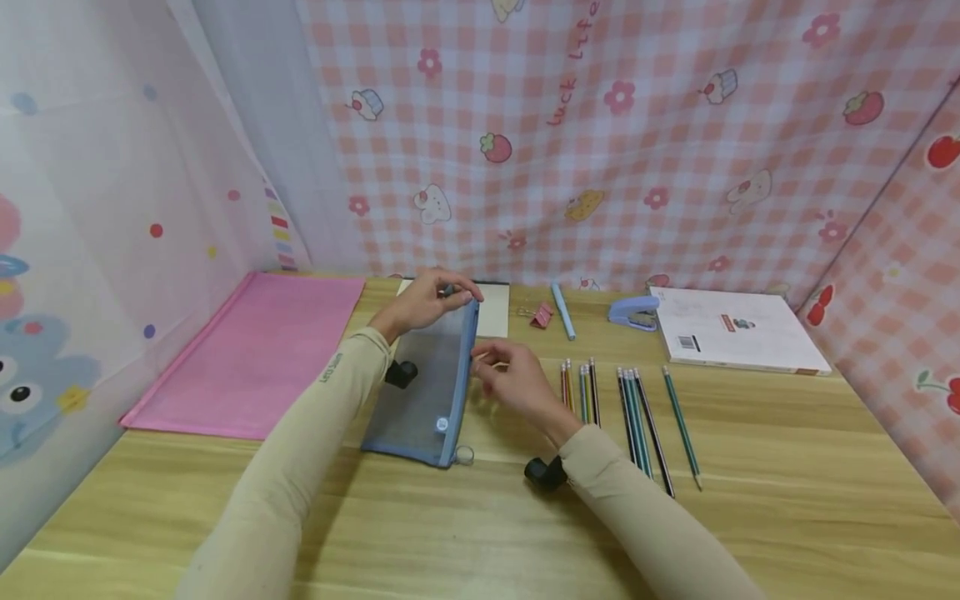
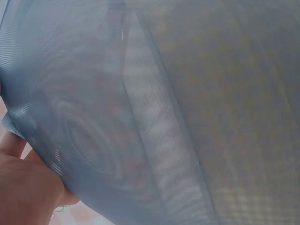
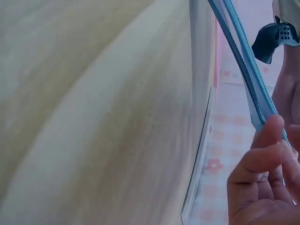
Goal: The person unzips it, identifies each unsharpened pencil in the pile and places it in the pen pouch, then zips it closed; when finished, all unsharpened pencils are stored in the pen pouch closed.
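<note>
the mesh pouch (image 1: 427,392) near the table's (image 1: 480,533) far edge looks light and floppy; left hand (image 1: 420,302) pinches its far zipper end, right hand (image 1: 517,383) pinches the zipper edge, the best hold.

Both arms wear long beige sleeves, snug to the wrist — the left sleeve (image 1: 315,417) carries small green lettering near the cuff. A black wrist camera (image 1: 545,472) sits strapped under the right sleeve (image 1: 637,517) — another, black too, on the left.

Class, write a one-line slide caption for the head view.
Both hands, left and right, grip a blue mesh pouch beside pencils on a wooden desk.
</note>
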A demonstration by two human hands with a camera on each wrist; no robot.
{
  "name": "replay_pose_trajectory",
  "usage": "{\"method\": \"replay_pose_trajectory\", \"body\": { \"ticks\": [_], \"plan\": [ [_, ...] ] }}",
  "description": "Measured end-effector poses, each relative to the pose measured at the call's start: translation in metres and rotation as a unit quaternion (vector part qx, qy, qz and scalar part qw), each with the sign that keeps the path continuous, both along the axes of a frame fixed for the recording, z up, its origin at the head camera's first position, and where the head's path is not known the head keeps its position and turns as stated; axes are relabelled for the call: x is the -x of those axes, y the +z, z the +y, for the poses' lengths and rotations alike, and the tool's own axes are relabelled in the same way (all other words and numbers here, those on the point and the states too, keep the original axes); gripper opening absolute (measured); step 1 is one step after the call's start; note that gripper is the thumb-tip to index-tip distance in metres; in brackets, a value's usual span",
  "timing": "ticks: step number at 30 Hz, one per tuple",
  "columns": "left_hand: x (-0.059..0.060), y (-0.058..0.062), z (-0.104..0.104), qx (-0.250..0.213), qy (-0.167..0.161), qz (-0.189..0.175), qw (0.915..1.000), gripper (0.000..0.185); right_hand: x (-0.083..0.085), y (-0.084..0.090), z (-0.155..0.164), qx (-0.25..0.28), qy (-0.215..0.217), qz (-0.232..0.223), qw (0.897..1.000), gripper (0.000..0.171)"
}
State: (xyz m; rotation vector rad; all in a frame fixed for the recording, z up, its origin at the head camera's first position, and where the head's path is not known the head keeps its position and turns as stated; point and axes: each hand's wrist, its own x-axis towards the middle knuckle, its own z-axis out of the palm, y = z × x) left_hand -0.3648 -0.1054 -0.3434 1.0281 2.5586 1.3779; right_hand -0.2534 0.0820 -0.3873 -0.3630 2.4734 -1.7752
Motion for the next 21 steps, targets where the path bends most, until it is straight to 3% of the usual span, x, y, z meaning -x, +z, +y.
{"method": "replay_pose_trajectory", "body": {
  "ticks": [7,10,12,15,17,21],
  "plan": [
    [0.001,-0.004,0.005,0.009,0.022,0.021,0.9995,0.018,0.004,0.000,-0.009,0.017,-0.027,0.012,0.999,0.012],
    [-0.002,-0.007,0.008,0.033,0.049,0.057,0.9966,0.016,0.005,0.002,-0.013,0.018,-0.037,0.004,0.999,0.010],
    [-0.008,-0.009,0.010,0.074,0.086,0.091,0.9894,0.019,0.004,0.004,-0.015,0.026,-0.051,-0.005,0.998,0.008],
    [-0.027,-0.006,0.014,0.154,0.145,0.134,0.9682,0.032,0.005,0.005,-0.016,0.044,-0.076,-0.027,0.996,0.007],
    [-0.044,-0.001,0.014,0.201,0.163,0.138,0.9560,0.039,0.006,0.004,-0.015,0.061,-0.087,-0.041,0.993,0.008],
    [-0.079,0.008,0.012,0.267,0.132,0.114,0.9477,0.051,0.009,0.003,-0.011,0.103,-0.089,-0.074,0.988,0.012]
  ]
}}
